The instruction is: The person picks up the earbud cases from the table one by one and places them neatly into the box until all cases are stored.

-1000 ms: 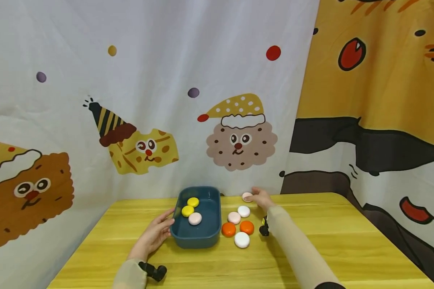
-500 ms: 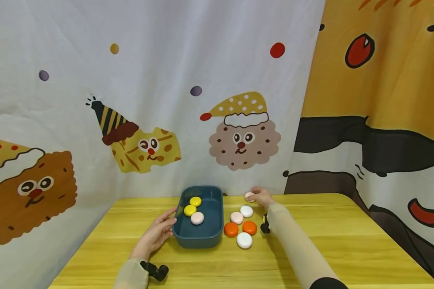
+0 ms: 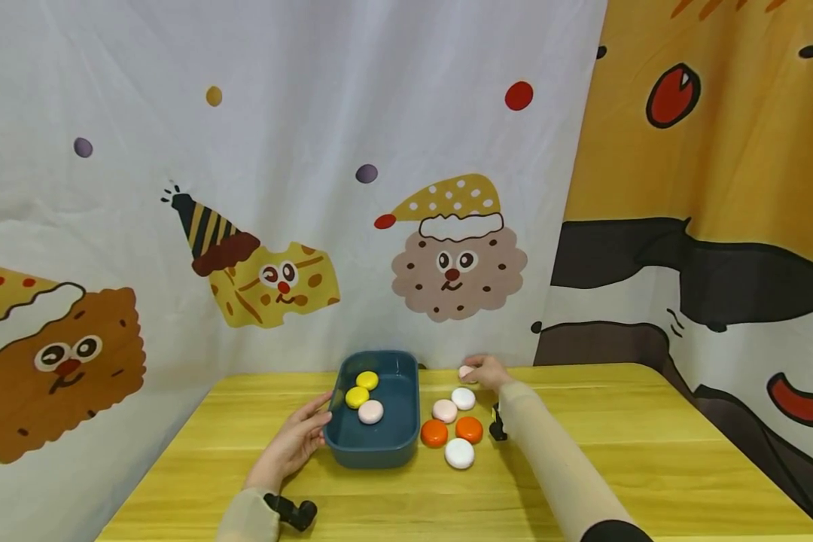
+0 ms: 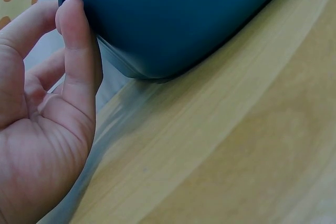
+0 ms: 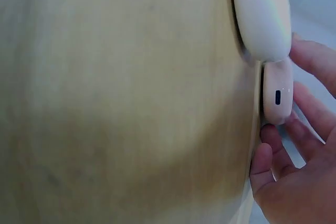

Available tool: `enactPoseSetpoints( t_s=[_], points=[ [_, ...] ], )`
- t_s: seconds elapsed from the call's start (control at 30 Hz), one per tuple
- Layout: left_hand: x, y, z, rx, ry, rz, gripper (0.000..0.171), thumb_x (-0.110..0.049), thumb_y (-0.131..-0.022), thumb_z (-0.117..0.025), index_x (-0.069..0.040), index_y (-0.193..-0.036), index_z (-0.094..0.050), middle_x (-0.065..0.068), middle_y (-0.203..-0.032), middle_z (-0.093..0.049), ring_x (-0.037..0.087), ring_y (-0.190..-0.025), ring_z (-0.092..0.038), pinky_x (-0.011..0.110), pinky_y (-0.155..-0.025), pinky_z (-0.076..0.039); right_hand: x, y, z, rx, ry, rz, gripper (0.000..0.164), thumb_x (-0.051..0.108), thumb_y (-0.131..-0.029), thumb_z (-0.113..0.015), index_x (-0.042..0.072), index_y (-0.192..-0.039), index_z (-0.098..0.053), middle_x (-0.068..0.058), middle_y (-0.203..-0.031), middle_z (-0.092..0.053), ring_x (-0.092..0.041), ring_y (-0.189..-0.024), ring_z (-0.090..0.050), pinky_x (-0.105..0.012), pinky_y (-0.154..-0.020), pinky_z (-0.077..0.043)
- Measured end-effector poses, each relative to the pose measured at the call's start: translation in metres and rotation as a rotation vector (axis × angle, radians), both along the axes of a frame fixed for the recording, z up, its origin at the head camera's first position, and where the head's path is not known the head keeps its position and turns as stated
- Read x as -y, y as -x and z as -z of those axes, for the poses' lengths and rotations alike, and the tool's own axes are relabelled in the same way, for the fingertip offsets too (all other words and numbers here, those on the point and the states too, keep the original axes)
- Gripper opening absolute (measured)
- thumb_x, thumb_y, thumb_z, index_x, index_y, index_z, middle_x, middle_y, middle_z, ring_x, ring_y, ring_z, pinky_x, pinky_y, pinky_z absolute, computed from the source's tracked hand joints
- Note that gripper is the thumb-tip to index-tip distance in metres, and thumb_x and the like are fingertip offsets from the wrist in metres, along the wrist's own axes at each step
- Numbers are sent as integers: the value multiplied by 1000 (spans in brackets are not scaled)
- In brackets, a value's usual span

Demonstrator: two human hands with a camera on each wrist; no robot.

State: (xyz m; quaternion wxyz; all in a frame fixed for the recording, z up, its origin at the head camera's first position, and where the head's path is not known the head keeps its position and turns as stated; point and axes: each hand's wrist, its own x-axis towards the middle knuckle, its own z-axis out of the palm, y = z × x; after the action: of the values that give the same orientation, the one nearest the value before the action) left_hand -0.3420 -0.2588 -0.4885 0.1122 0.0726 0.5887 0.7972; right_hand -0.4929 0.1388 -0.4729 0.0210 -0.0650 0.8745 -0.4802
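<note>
In the head view my left hand (image 3: 294,442) rests against the left side of a dark teal rectangular bin (image 3: 373,458). Up close in the left wrist view, the fingers lie along the bin's outer wall (image 4: 168,19), with the thumb tip near its rim. At the table's back edge, my right hand (image 3: 489,373) holds a pale pink disc (image 3: 467,373) between its fingers. The right wrist view shows a small dark slot in this disc's side (image 5: 277,85), and a white disc (image 5: 262,14) partly covers it. Inside the bin lie two yellow discs (image 3: 357,397) and a pale pink one (image 3: 370,412).
Right of the bin stand a white disc (image 3: 464,398), another pale pink disc (image 3: 444,410), two orange discs (image 3: 434,433) and a nearer white disc (image 3: 459,453). They sit on a wood-grain table (image 3: 583,452). A cartoon-printed curtain (image 3: 352,301) hangs close behind its back edge.
My right hand has moved slightly left, its fingers now covering more of the pale pink disc. The left hand and the bin stay in place; the head view has shifted a little.
</note>
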Motion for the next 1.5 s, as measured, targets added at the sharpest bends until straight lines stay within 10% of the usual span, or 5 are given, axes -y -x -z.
enactPoseSetpoints(
  t_s=[0.67, 1.5],
  points=[
    [-5, -2, 0, 4, 17, -3, 67, -11, -100, -55, -4, -155, -17, 6, -99, -50, 4, -61, -56, 17, -59, -50, -10, -10, 6, -28, -46, 14, 40, 0, -76, -77, -4, -114, -66, -17, -113, -64, -30, -101, -57, -43, -92, -46],
    [-3, -3, -5, 12, -6, -17, 65, -10, -100, -54, -6, -155, -19, 4, -97, -51, 4, -60, -56, 18, -58, -50, -14, -19, -38, -42, 44, -46, 44, 1, -81, -72, -5, -123, -61, -21, -121, -60, -32, -107, -55, -44, -95, -46]
  ],
)
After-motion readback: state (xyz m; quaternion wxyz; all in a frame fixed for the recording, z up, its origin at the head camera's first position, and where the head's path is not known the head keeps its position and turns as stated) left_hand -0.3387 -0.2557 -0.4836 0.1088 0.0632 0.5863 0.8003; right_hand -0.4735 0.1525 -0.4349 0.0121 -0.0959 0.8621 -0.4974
